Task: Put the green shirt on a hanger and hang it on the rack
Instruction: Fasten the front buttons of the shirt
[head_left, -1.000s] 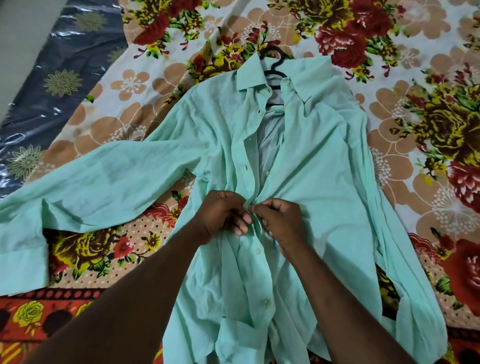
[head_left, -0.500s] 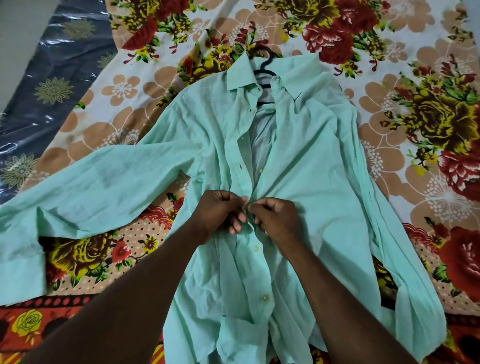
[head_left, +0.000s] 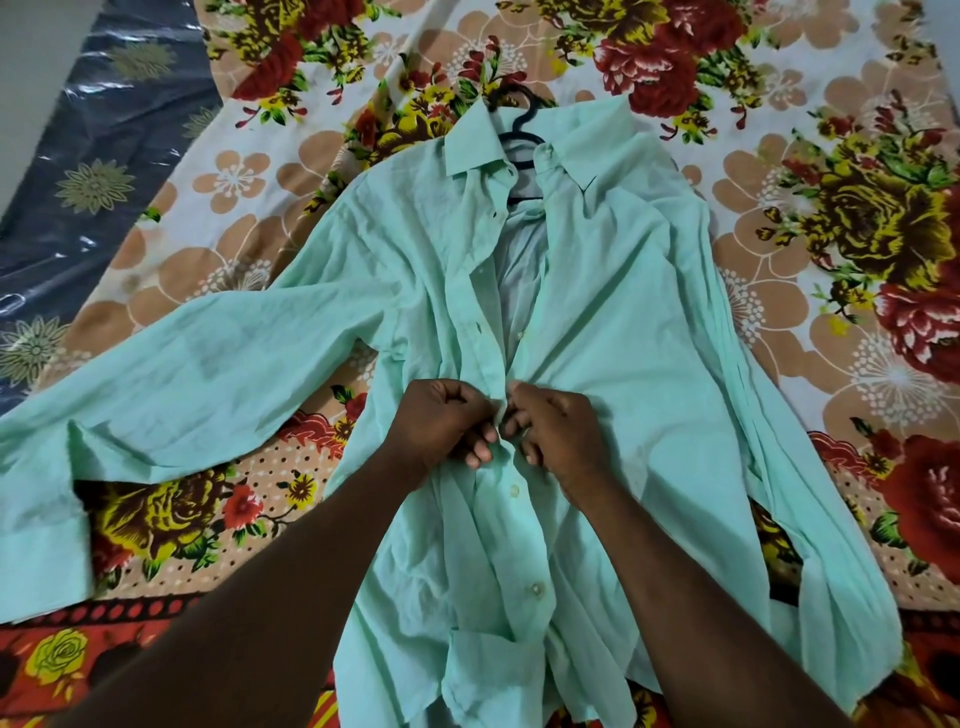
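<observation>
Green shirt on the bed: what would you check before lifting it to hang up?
1. Hanger inside the green shirt, hook poking out past the collar: ok.
2. Left hand and right hand both pinching the front edges: ok.
3. Button between the hands fastened: cannot tell, hidden.
4. Front above the hands closed: not ok, it gapes open.
5. Rack ready: cannot tell, none in view.
</observation>
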